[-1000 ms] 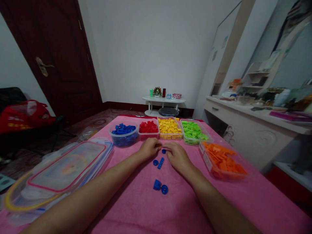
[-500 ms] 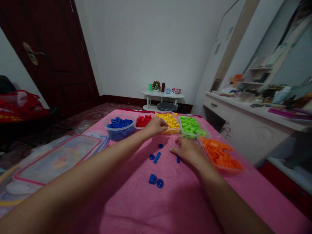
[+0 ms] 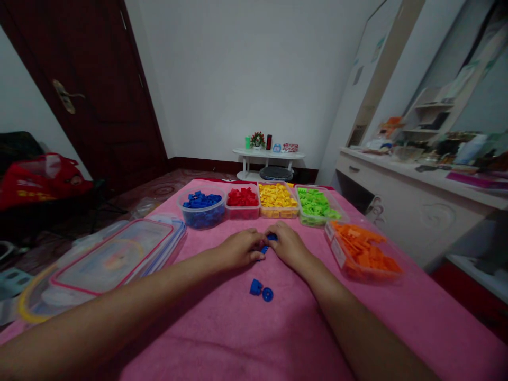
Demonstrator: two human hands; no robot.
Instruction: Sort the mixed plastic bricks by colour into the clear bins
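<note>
Over the middle of the pink cloth my two hands have come together. My left hand is closed, thumb and fingers around a narrow studded blue building-block strip. My right hand curls its fingers at a small blue round block piece; how firmly it grips is partly hidden. Closer to me lie a blue block and a blue wheel, side by side on the cloth. The other blue disc and short blue bar are hidden by my hands.
Behind my hands stand tubs of blue, red, yellow and green blocks. An orange-block tub is at the right. Stacked plastic lids lie at left. A dresser flanks the table.
My left hand has come back from the red and yellow tubs to the blue strip. My right hand has shifted left, beside it. The view has moved slightly.
</note>
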